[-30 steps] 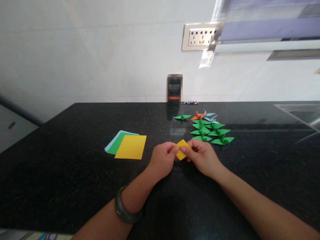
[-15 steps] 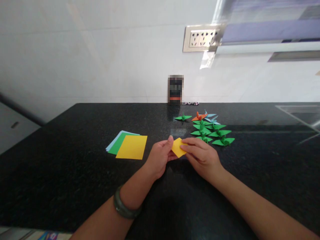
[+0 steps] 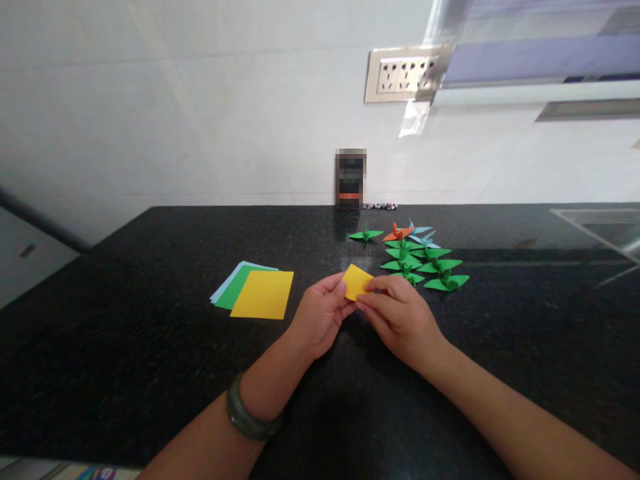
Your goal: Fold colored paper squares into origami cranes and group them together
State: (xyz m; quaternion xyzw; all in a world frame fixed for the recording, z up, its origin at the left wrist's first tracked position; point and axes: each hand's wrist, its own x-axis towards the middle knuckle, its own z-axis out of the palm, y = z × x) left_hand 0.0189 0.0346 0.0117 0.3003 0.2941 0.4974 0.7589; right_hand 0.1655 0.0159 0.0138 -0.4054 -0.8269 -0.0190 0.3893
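A small folded square of yellow origami paper point(image 3: 356, 281) is held above the black counter between both hands. My left hand point(image 3: 323, 310) pinches its left corner, thumb on top and fingers beneath. At the lower right edge, the thumb and fingertips of my right hand point(image 3: 400, 313) grip the same paper. Left of my hands lie flat sheets: a yellow sheet point(image 3: 263, 295) on top, a green sheet point(image 3: 235, 287) and a light blue sheet point(image 3: 224, 280) partly covered below. Beyond my right hand stand several folded green cranes point(image 3: 440, 265), with an orange crane point(image 3: 398, 233) and light blue cranes point(image 3: 425, 239) behind.
One green crane point(image 3: 367, 235) sits apart from the group. A pixelated dark object point(image 3: 351, 179) leans on the white wall, with a beaded strap point(image 3: 383, 207) beside it. A socket panel point(image 3: 405, 75) is on the wall. The black counter point(image 3: 125, 320) reaches the wall.
The folded yellow paper has tilted and risen slightly. My right fingers have slid from its right corner to its lower right edge, while my left hand keeps hold.
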